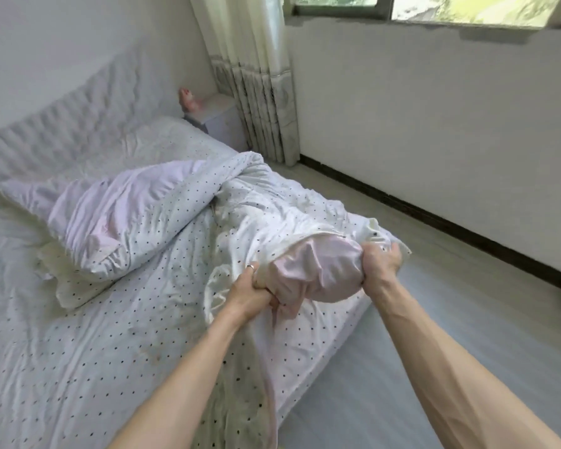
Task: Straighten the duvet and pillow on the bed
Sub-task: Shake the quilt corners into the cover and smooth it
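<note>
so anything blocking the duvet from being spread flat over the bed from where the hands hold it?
Nothing visible does. Both the left hand and right hand already grip the bunched duvet at the bed's near corner. Only the duvet's own folds lie on the dotted sheet.

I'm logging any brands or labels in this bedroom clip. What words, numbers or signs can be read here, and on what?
None: no readable text anywhere in the view.
The duvet, gripped by the left hand and right hand, shows only small dark dots, no lettering.
The sheet has the same dots.
The pink item on the nightstand is too blurred to show any label.
</note>
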`<state>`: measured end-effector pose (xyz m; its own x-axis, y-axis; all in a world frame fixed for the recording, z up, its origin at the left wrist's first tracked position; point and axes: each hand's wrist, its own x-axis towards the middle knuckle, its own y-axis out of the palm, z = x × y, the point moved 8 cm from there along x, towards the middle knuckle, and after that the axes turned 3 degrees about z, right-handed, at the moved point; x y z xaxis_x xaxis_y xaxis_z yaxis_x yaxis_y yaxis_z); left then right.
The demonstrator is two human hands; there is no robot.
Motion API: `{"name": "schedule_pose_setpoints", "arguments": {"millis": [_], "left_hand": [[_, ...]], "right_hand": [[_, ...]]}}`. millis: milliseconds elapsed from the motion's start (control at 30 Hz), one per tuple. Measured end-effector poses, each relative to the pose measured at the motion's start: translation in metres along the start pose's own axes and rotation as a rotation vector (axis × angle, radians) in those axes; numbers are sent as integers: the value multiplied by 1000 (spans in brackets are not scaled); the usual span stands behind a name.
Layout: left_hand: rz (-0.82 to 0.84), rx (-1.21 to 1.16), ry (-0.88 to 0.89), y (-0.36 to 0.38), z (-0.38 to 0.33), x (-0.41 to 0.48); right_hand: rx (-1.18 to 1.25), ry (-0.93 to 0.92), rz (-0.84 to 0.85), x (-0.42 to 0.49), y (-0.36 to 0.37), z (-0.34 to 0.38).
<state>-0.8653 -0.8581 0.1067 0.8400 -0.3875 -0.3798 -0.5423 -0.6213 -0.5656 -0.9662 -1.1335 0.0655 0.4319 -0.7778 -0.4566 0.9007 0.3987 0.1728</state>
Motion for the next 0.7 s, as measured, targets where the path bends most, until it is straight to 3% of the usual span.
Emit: {"name": "schedule_pose_setpoints", "arguments": {"millis": [100,200,267,300,400,467,533,700], "left_hand": [[140,101,-71,55,-12,-6],[610,312,-206,120,-33,-10],[721,429,-228,136,-56,8],[636,425,-169,136,-75,28],[107,291,42,113,-147,96],[-101,330,170,104,-191,131],[-104,599,286,114,-233,168],[204,1050,441,190,-280,252]], "right_hand": [[-230,-235,88,8,-17,90],[-417,-357,265,15,-11,124],[-460,-390,306,26,-15,145],[-468,-389,320,33,-19,153],[-500,-329,352,68,-35,166],[-511,-273,387,88,-43,169],[-539,-199,436,105,-44,169],[-564,-48,570,153,-43,164]]}}
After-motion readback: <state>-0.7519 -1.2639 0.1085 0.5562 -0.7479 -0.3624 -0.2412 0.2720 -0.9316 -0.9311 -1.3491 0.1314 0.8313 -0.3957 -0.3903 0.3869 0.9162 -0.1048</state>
